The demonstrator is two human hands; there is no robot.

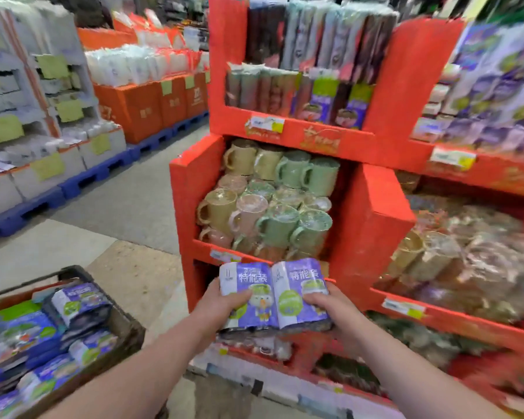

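1. The purple twin pack (273, 294) was held out between both hands, in front of the red shelf unit (372, 207) and just below its tier of mugs (273, 207).
2. The left hand (221, 303) had its thumb over the pack's left end with the fingers tucked beneath. The right hand (330, 306) did the same at the right end, so each grip was closed round the pack.
3. The pack's long axis ran left to right from one grip to the other, printed face up. Neither hand was nearer, as the load was shared evenly.
4. The coming move, I judged, turned on one relation. Matching purple packs stood on the upper shelf (330, 104), above and ahead of the grip. The crate (124, 325) of similar packs lay down and to the left of the left grip, well apart. The pack sat nearer the shelves (so stocking looked likelier than a return to the crate).
5. The fingers under the pack and its underside were hidden. The shelf space directly behind the pack was covered by it. The goods to the right of the grip were too blurred to name, and the price labels could not be read.
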